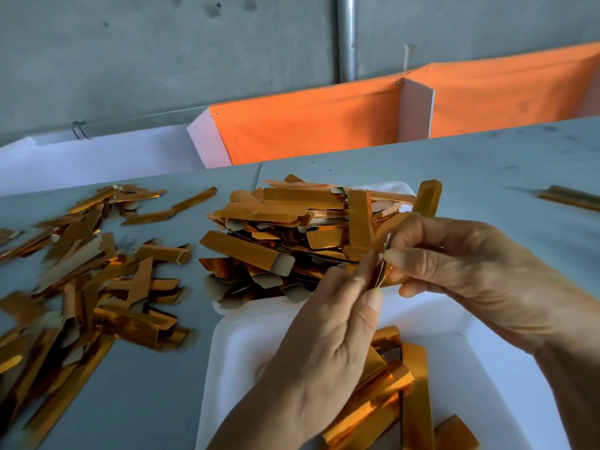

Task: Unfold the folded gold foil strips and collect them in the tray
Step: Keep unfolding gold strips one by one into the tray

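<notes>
I see both hands meet over near tray [454, 323] rim: left hand [324, 345] fingers and right hand [467, 258] fingers pinch one folded strip [380, 271] between them, to pry it open, I judge. Unfolded strips [396, 384] lie in tray at 6 o'clock; heap [285, 235] at 11; loose scatter [81, 271] on counter [487, 164] at 9.

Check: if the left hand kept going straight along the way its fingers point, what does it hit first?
The left hand points up and away. First in line is the foil strip it already pinches with the right hand; beyond that, likely the heaped strip pile. Depth is unclear.
</notes>
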`<action>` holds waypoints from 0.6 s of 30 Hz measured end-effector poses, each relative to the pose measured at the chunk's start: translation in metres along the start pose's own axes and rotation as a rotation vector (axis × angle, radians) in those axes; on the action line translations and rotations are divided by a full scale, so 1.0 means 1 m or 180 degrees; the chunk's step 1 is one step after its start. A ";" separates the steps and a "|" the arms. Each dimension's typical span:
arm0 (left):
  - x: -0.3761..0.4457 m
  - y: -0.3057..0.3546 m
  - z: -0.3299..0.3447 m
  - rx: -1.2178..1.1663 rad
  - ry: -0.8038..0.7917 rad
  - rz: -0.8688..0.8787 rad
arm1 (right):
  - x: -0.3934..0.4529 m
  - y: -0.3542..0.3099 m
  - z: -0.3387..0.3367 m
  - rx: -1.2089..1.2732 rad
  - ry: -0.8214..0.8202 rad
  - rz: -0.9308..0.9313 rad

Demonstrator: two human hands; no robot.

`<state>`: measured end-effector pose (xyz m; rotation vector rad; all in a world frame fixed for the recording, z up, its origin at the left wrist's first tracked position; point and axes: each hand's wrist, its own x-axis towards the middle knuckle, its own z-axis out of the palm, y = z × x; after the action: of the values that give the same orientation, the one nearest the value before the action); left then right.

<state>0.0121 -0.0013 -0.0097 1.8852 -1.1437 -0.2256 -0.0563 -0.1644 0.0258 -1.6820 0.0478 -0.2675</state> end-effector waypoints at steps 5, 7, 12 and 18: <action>-0.001 0.001 0.003 0.0320 0.0131 0.0137 | 0.000 0.001 -0.001 -0.0006 0.0050 -0.0010; -0.001 0.001 0.004 0.0351 0.0122 0.0179 | 0.000 0.001 -0.002 -0.0037 0.0016 -0.0016; 0.000 -0.001 0.000 0.0119 0.0083 0.0083 | -0.002 0.001 -0.004 -0.0082 -0.0075 -0.0008; 0.000 -0.001 -0.002 -0.0250 0.0072 0.0007 | -0.001 0.000 -0.004 -0.0346 -0.0182 -0.0139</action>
<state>0.0139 -0.0004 -0.0089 1.8132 -1.1061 -0.2438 -0.0584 -0.1682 0.0256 -1.7993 -0.0174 -0.2531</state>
